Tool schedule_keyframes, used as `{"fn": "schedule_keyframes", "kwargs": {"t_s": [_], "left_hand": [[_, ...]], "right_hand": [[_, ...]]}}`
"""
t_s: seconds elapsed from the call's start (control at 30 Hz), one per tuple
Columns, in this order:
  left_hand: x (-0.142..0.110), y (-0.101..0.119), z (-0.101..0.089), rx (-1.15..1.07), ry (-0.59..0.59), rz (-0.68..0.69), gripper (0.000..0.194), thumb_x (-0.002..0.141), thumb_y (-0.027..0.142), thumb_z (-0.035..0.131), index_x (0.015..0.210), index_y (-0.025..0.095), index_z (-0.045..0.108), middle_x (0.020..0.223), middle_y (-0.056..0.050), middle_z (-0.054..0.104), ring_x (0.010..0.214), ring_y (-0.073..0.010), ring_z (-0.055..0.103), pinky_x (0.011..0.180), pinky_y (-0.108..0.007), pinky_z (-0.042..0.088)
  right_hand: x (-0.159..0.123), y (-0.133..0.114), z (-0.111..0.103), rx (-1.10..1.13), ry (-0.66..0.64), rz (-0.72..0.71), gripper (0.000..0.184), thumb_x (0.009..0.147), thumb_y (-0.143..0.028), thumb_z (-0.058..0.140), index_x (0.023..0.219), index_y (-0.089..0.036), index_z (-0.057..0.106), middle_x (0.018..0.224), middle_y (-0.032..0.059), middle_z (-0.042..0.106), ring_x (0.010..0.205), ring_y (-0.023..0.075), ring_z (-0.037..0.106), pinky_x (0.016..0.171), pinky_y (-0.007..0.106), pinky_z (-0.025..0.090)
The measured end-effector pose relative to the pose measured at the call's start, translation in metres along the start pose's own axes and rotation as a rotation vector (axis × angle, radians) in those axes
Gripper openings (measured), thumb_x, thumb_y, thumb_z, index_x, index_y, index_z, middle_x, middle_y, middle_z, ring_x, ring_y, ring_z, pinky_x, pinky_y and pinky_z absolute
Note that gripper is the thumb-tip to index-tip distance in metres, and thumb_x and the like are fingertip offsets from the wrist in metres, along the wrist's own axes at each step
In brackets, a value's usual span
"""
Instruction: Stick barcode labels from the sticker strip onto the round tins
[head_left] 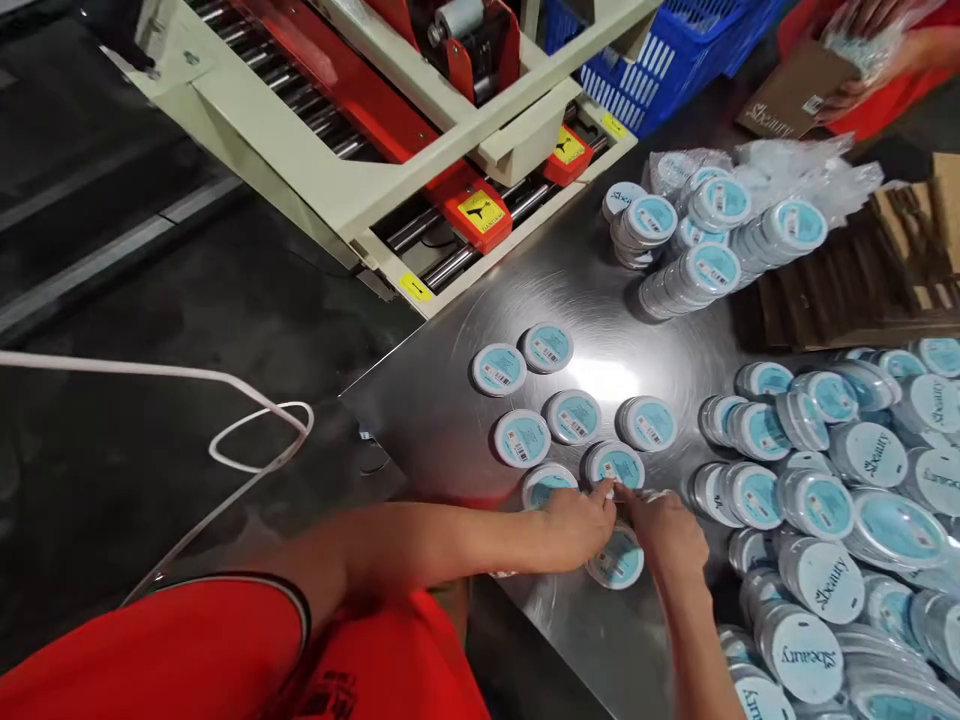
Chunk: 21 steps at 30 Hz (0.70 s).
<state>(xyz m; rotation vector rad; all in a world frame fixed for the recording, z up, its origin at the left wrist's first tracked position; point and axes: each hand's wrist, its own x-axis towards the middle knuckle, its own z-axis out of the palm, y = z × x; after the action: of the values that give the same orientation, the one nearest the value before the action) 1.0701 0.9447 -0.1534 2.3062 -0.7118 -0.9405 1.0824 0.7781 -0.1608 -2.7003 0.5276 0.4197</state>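
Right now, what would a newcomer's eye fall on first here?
Probably the mass of round containers, many blue-labelled, crowded on the right of the metal table. Next, the cream-and-red roller machine at the top, with its yellow warning sticker. Then the left hand and right hand, close together at the smaller group of containers near the middle.

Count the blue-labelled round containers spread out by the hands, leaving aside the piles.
8 containers show: two farthest, three across the middle, one beyond the left hand, here, one just ahead of the right hand, here, one nearest the body. More may be hidden.
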Motion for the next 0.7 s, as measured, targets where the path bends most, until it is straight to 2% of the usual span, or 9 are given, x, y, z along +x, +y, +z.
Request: {"fn": "schedule_keyframes", "kwargs": {"t_s": [0.07,0.13,0.27,0.33,0.43,0.5,0.57,0.63,0.7], "left_hand": [[-0.006,-0.006,-0.009,-0.193,0.053,-0.046,0.036,0.088,0.015,0.062,0.123,0.011,0.066,0.133,-0.021,0.066,0.102,-0.0316,0.071,0.075,-0.036,0.055],[-0.015,-0.014,-0.012,-0.458,0.128,-0.08,0.019,0.093,0.028,0.06,0.104,0.016,0.07,0.105,-0.009,0.076,0.095,-0.0236,0.071,0.075,-0.03,0.052],[-0.039,-0.026,0.001,-1.179,0.182,-0.177,0.024,0.084,0.036,0.07,0.077,0.016,0.059,0.071,0.002,0.065,0.066,-0.0131,0.063,0.06,-0.023,0.047],[-0.051,-0.03,0.011,-1.379,0.164,-0.252,0.029,0.079,0.037,0.072,0.072,0.017,0.053,0.063,0.004,0.059,0.055,-0.0114,0.057,0.053,-0.023,0.046],[-0.068,-0.036,0.019,-1.391,0.191,-0.321,0.033,0.076,0.037,0.074,0.067,0.017,0.049,0.057,0.005,0.052,0.051,-0.0097,0.052,0.048,-0.021,0.042],[-0.08,-0.04,0.019,-1.349,0.164,-0.355,0.031,0.079,0.038,0.072,0.071,0.016,0.052,0.057,0.006,0.051,0.05,-0.0087,0.051,0.048,-0.02,0.042],[-0.093,-0.044,0.017,-1.344,0.088,-0.38,0.029,0.082,0.039,0.071,0.093,0.015,0.06,0.066,0.005,0.057,0.052,-0.0095,0.055,0.051,-0.021,0.045],[-0.105,-0.048,0.015,-1.329,0.023,-0.382,0.051,0.079,0.037,0.075,0.123,0.019,0.055,0.076,0.004,0.062,0.057,-0.0116,0.06,0.054,-0.024,0.05],[-0.113,-0.051,0.016,-1.288,0.004,-0.364,0.065,0.074,0.029,0.078,0.132,0.021,0.05,0.079,0.004,0.062,0.061,-0.0129,0.061,0.055,-0.026,0.052]], "right_hand": [[-0.012,0.0,-0.011,-0.028,0.037,0.059,0.041,0.072,-0.067,0.061,0.073,-0.026,0.055,0.063,0.0153,0.065,0.066,0.0371,0.065,0.061,0.046,0.043],[-0.032,-0.003,-0.019,0.132,-0.032,0.071,0.041,0.076,-0.065,0.058,0.082,-0.025,0.062,0.076,0.0126,0.071,0.071,0.0324,0.068,0.066,0.045,0.049],[-0.08,-0.019,-0.018,0.627,-0.352,0.03,0.051,0.081,-0.067,0.059,0.105,-0.023,0.071,0.088,0.0059,0.074,0.073,0.0236,0.067,0.07,0.037,0.056],[-0.098,-0.027,-0.011,0.693,-0.37,0.032,0.05,0.083,-0.065,0.058,0.103,-0.022,0.072,0.085,0.0051,0.073,0.072,0.022,0.066,0.069,0.035,0.056],[-0.115,-0.039,0.002,0.712,-0.317,0.062,0.046,0.082,-0.064,0.061,0.094,-0.022,0.073,0.081,0.0049,0.073,0.07,0.0218,0.065,0.067,0.034,0.055],[-0.123,-0.045,0.009,0.729,-0.328,0.073,0.042,0.077,-0.063,0.065,0.089,-0.022,0.073,0.075,0.0039,0.071,0.068,0.022,0.064,0.064,0.034,0.054],[-0.13,-0.049,0.016,0.756,-0.333,0.089,0.038,0.075,-0.06,0.068,0.083,-0.023,0.071,0.068,0.0022,0.068,0.065,0.0216,0.063,0.062,0.033,0.053],[-0.138,-0.052,0.023,0.77,-0.31,0.104,0.035,0.077,-0.058,0.068,0.079,-0.024,0.07,0.066,0.0007,0.066,0.064,0.0208,0.062,0.062,0.032,0.052],[-0.146,-0.054,0.029,0.755,-0.282,0.108,0.034,0.079,-0.058,0.067,0.079,-0.024,0.07,0.067,0.0003,0.067,0.065,0.0206,0.062,0.063,0.031,0.051]]}}
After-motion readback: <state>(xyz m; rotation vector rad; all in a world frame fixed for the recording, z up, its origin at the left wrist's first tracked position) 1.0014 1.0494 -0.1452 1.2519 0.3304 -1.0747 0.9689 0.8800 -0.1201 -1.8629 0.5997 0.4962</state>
